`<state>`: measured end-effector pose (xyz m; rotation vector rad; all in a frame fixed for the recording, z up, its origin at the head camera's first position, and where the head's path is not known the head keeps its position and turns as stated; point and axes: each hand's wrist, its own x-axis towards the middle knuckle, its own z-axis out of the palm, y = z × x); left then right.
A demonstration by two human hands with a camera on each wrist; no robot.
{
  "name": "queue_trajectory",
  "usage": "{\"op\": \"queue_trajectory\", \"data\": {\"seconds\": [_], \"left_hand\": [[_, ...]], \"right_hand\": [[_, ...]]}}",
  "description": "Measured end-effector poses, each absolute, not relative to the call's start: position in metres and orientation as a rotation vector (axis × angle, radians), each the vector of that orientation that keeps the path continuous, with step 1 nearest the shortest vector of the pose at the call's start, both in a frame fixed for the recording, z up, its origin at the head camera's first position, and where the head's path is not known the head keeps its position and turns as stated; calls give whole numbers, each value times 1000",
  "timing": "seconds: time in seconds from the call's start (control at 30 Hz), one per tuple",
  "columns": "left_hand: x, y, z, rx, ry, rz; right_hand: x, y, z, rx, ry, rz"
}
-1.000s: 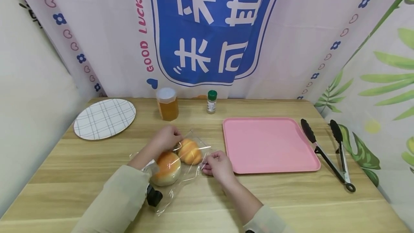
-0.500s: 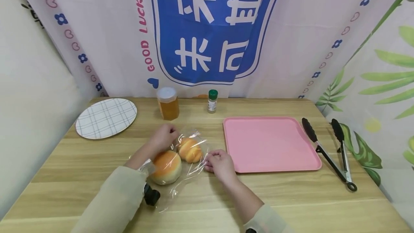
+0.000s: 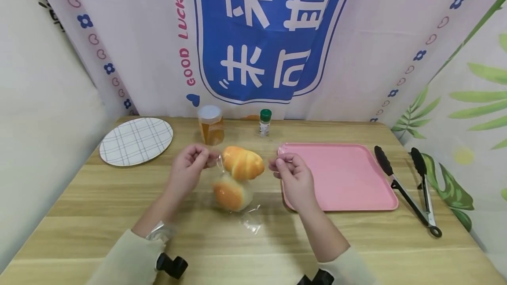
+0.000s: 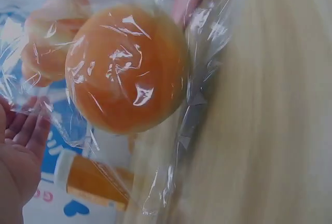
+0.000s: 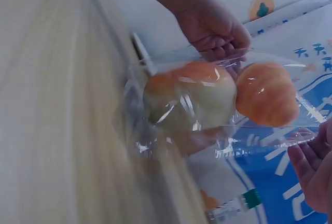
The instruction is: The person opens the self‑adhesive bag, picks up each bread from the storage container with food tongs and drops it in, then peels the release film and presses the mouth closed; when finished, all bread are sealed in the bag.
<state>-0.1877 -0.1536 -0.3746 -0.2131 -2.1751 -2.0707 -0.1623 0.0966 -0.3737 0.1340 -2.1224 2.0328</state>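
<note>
A clear plastic bag [image 3: 251,222] holds two breads, raised above the wooden table. Inside it, a croissant-shaped roll [image 3: 243,163] is uppermost and a round bun [image 3: 231,194] with a browned top hangs below. My left hand [image 3: 190,166] pinches one side of the bag near its upper end, thumb against fingers. On the opposite side, my right hand [image 3: 296,177] pinches the other edge. Through glossy film, the left wrist view shows the bun [image 4: 127,68] up close. Both breads lie between the hands in the right wrist view, where the roll [image 5: 267,94] is nearer my right fingers.
Behind the bag stand a jar of amber contents [image 3: 211,129] and a small green-capped shaker [image 3: 265,123]. A checked oval plate [image 3: 136,141] lies back left. To the right are a pink tray [image 3: 344,179] and black-tipped tongs [image 3: 409,201]. A printed cloth hangs behind the table.
Both hands have lifted the bag off the table, and the breads have come up with it. The roll now sits over the bun. The hands are farther apart than before.
</note>
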Motion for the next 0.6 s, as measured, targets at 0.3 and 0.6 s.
{"op": "queue_trajectory", "data": {"seconds": [0.3,0.6], "left_hand": [[-171,-129,-349,-421,-2018,-1839],[-168,-130,-356,-420,-1935,-1888]], "right_hand": [[-161,107,-338,356,-2107,1841],[-172,125,-336,202,-2123,1857]]}}
